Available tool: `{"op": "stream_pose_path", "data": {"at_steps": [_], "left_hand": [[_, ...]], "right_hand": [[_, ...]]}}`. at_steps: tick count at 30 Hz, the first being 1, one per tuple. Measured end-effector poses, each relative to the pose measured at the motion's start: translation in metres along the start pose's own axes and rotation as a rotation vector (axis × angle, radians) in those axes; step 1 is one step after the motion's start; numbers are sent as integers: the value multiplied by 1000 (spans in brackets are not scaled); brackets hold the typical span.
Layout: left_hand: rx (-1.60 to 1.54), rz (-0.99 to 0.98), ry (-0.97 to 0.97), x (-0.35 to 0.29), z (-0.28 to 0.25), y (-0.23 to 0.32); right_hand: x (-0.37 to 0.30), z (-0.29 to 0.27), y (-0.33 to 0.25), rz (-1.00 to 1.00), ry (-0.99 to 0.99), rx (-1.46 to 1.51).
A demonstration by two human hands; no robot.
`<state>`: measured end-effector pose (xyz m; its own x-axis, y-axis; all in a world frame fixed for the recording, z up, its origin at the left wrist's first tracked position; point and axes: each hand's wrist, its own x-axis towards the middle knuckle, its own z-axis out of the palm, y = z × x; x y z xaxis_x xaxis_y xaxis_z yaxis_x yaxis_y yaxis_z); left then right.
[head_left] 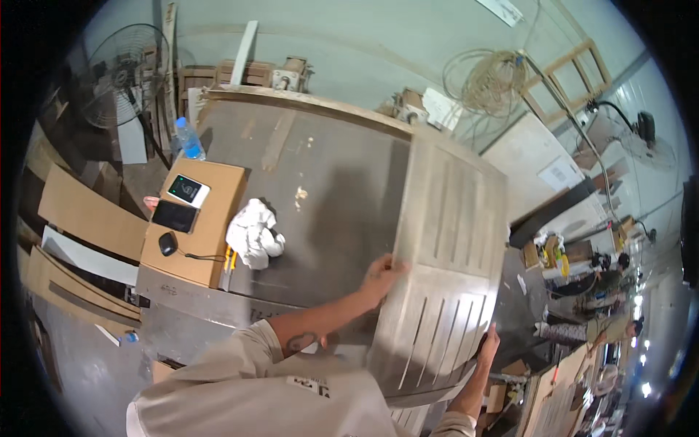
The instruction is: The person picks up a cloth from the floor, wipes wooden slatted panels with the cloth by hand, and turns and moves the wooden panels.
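Note:
A pale wooden door panel [448,269] with slots in two sections stands tilted at the right side of the workbench. My left hand [384,278] is closed on its left edge, near the middle rail. On the opposite edge, lower down, my right hand [489,345] grips the panel, its fingers partly hidden. The dark workbench top [335,189] spreads to the left of the panel, with a crumpled white cloth [255,234] lying on it. A yellow cutter knife [229,264] rests beside the cloth.
At the bench's left end, a cardboard box [218,189] carries two phones [175,216] and a small black case [168,244]. A water bottle [190,139] stands behind it. A fan [125,76] is at far left. A person [611,329] works at far right.

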<state>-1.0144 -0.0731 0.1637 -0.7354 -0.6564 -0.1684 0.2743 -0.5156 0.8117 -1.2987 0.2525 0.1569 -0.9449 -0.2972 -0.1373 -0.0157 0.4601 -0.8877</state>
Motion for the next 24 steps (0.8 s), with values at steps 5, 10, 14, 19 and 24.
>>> {"op": "stream_pose_path", "data": {"at_steps": [5,10,14,19,24], "left_hand": [[17,76,443,82,-122,4],[32,-128,508,98,-192,39],[27,-261,565,105,-249,61],[217,-108,565,115,-289,102],[1115,-47,491,72,-293,104]], "right_hand": [[58,142,-88,-189,-76,-366],[75,227,-112,-375,-85,-256],[51,294,-146,-111,-234,-359],[34,344,-127,-7,-343,-164],[64,371,-104,226,-395,-234]]}}
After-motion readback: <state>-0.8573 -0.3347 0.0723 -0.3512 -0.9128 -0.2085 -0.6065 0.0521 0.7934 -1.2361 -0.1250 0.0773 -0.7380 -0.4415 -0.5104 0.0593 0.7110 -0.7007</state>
